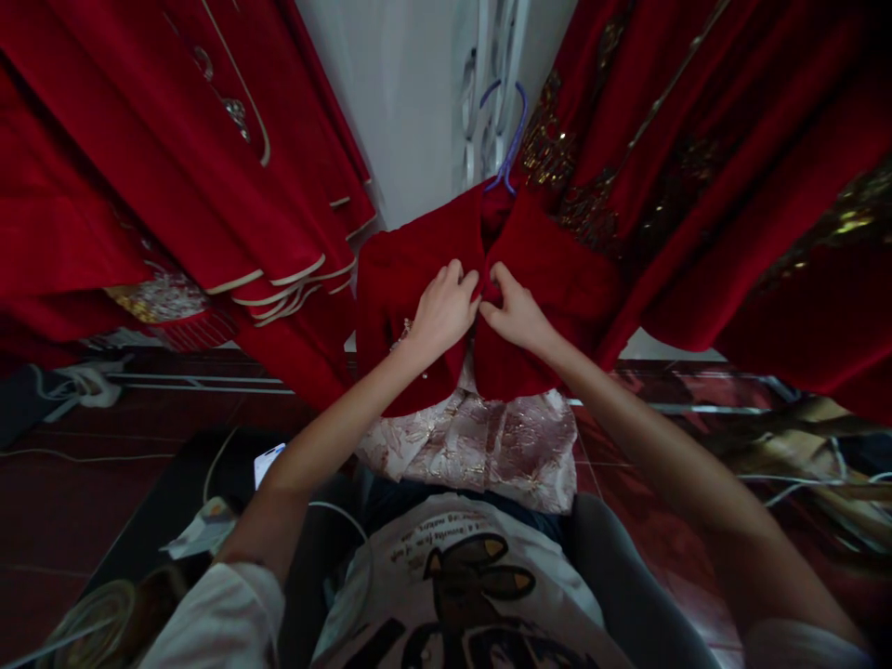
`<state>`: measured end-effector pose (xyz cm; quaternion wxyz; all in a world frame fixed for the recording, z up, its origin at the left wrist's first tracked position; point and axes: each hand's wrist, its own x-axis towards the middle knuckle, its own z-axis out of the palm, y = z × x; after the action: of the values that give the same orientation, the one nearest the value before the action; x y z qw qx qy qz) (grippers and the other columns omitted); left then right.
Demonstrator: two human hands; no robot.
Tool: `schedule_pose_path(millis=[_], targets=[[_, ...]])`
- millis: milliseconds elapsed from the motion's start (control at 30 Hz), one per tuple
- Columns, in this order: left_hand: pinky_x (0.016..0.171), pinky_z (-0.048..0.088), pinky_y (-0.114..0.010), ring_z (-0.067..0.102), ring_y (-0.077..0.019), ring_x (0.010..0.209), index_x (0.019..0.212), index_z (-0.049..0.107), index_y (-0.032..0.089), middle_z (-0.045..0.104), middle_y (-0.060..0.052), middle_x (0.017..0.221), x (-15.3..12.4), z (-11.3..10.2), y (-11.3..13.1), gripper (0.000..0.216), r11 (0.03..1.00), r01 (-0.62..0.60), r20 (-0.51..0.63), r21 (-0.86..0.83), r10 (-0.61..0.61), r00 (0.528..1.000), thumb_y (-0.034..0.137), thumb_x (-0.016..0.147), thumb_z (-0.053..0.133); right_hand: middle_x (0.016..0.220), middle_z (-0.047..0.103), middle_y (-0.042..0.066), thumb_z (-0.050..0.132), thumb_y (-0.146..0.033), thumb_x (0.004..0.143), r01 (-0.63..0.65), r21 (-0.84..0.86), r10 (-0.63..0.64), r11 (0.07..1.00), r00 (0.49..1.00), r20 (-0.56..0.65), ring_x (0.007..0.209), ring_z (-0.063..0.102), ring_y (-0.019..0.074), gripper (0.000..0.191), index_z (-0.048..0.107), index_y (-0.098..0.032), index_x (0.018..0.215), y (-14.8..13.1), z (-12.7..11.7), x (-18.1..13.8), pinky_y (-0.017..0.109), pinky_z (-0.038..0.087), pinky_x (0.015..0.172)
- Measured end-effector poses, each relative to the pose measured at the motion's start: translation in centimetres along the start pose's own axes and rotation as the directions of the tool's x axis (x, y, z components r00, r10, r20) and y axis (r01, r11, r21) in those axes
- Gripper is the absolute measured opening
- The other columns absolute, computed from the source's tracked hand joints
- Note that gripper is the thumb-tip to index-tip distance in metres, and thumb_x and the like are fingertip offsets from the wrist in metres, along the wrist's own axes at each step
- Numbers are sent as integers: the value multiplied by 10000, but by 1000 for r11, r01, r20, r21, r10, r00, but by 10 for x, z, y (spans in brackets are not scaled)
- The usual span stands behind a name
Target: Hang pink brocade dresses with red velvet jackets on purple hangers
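A short red jacket (418, 232) hangs in front of me on a purple hanger (512, 153), its front slightly parted at the neck. My left hand (446, 305) pinches the left front edge, fingers curled over the red cloth. Opposite it, my right hand (516, 311) has thumb and fingers closed on the other front edge. The two hands almost meet at the middle of the front; whatever small fastening lies between them cannot be made out. Below the jacket's hem, a pale pink brocade cloth (480, 437) spreads over my lap. Beads decorate the jacket's lower left side, partly behind my wrist.
Long red garments with pale piping (279, 214) hang at left. Red garments with gold sequins (669, 186) hang at right. Behind stands a white cabinet door (411, 93). A lit phone (268, 460) lies by my left forearm. Bags (822, 446) sit on the floor at right.
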<state>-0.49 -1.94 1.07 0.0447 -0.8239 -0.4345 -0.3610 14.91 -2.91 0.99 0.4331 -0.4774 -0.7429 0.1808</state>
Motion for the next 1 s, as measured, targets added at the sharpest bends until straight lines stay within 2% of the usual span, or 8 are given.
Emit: schedule_pose_path(millis=[100,200,267,367,467,533,700,1000], targets=[[786,503,-369,614,-248,884,975,548,185,598,-94,935,-5,2,-4,101,998,29,66,-63,-25,997,200,876,535,751,533,-20,522,-177,705,39,78,-38,996,999,-13,656,515,147,218,403,-238,878,-1,3,-8,302,481,670],[754,520,-346,634,-210,807,932,520,202,627,-52,877,-12,6,-9,205,966,110,31,-235,-106,994,132,773,630,844,570,-6,569,-213,731,50,165,-41,985,998,-56,715,574,143,268,410,-239,946,3,5,-21,278,506,639],[768,536,-327,653,-183,809,920,519,212,650,-30,868,-20,13,-9,287,903,166,-20,-396,-189,982,58,715,647,951,583,26,631,-267,739,52,227,-33,972,996,-83,791,611,157,350,411,-244,1009,4,9,-31,266,533,615],[800,557,-309,683,-155,843,946,538,225,685,-30,915,-32,25,-3,290,773,207,-107,-600,-334,936,44,740,633,1073,579,58,719,-358,721,56,323,-18,945,993,-119,914,631,183,493,417,-260,1097,3,15,-44,287,592,673],[784,567,-291,698,-151,861,947,530,228,692,-35,927,-42,34,0,236,716,220,-175,-662,-434,884,108,783,648,1102,595,48,716,-361,748,58,379,-3,924,990,-144,977,638,185,476,442,-280,1129,2,17,-53,326,611,780],[780,567,-282,699,-147,849,906,535,228,691,-22,887,-44,35,1,192,736,205,-194,-646,-417,888,115,793,642,1097,614,39,671,-341,798,66,382,-4,922,987,-161,993,644,179,385,471,-285,1122,2,17,-55,333,609,808],[823,569,-294,695,-142,857,880,585,239,708,-5,896,-41,23,0,163,808,128,-158,-575,-263,952,96,807,608,1043,654,34,598,-334,875,101,314,-25,944,971,-238,963,667,174,208,541,-272,1065,-2,15,-52,320,608,778],[815,551,-304,680,-156,867,930,609,237,710,-25,959,-36,0,2,161,900,26,-73,-435,-63,995,122,828,564,970,708,23,616,-362,870,88,215,-14,973,945,-325,897,698,187,140,655,-265,964,-3,13,-48,353,629,757]])
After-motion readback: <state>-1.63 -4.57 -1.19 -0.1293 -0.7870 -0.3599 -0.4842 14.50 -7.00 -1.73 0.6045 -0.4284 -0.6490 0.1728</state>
